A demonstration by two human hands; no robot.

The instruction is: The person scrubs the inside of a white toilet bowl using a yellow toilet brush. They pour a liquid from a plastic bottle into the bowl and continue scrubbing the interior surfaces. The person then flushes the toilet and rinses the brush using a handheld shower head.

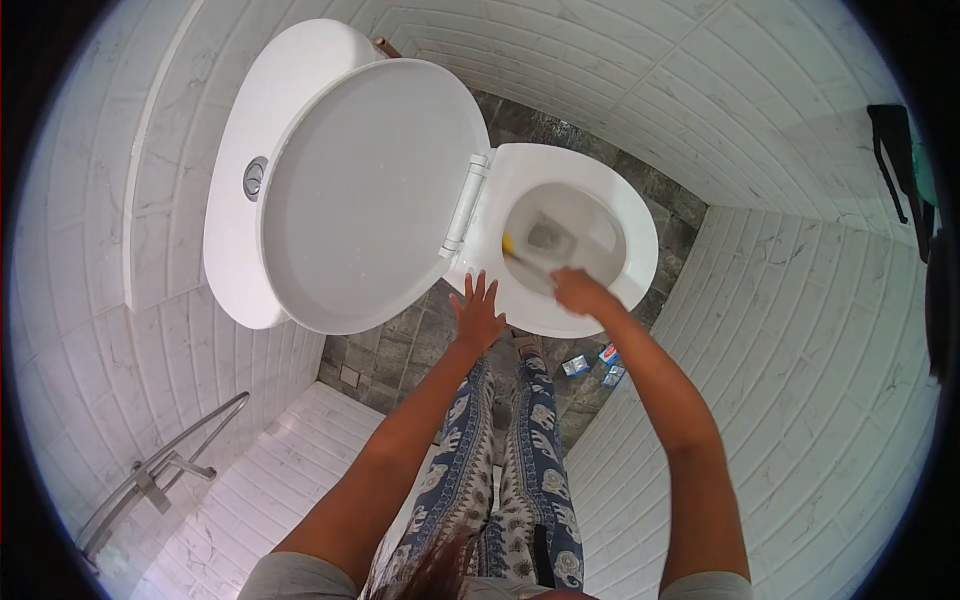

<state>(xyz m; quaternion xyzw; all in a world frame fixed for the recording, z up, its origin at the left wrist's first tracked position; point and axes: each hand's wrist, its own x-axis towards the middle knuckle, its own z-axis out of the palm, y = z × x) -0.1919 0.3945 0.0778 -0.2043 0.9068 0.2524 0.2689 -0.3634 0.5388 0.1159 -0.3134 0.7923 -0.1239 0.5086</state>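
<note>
In front of me stands a white toilet with its lid raised against the tank. My right hand, slightly blurred, is closed around the handle of a toilet brush over the near right part of the bowl. The brush's yellow head is down inside the bowl, against its left wall. My left hand has its fingers spread, with the tips at the near left edge of the toilet, close to the hinge; whether they press on it I cannot tell.
Several small blue, white and red packets lie on the grey tiled floor near my feet. A flush button tops the tank. At lower left a metal rail juts from the wall. Dark items hang at far right.
</note>
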